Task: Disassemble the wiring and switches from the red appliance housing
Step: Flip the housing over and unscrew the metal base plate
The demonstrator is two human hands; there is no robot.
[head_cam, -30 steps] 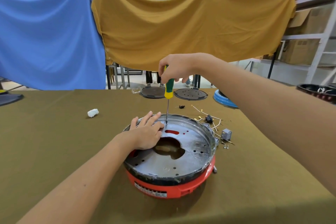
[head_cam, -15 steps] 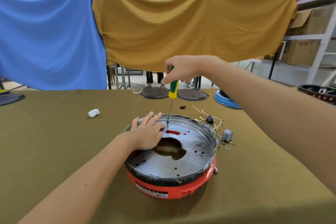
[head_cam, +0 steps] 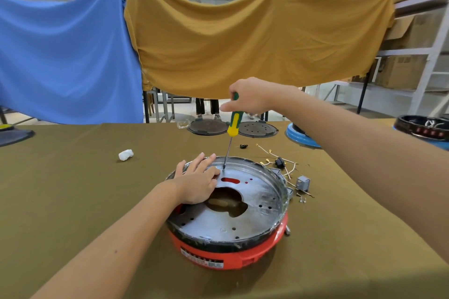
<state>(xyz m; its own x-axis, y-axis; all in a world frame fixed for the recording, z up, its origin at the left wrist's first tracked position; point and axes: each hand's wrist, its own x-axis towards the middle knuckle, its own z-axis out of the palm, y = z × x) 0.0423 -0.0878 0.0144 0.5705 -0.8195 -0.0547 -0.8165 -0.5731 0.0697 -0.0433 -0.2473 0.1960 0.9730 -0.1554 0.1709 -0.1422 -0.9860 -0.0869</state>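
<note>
On the table: the red housing sat near the middle of the olive-green cloth, with a round metal plate seated in its top.
Left hand: the left hand lay flat on the far left part of the plate, fingers straight and spread, reaching to the rim.
Right hand: the right hand gripped the top of the screwdriver, fingers curled round the green and yellow handle.
Screwdriver: it stood nearly upright, slightly tilted, its tip down on the plate just beside the left fingertips.
Plate: a large irregular hole showed at its centre, with a red slot beyond it.
Loose parts: wires with yellow ends, a small black piece and a small grey box lay on the cloth to the right of the housing.
Further back: two dark round discs lay at the far edge, and a white wad lay apart to the left.
Backdrop: a blue sheet and a mustard sheet hung behind the table.
</note>
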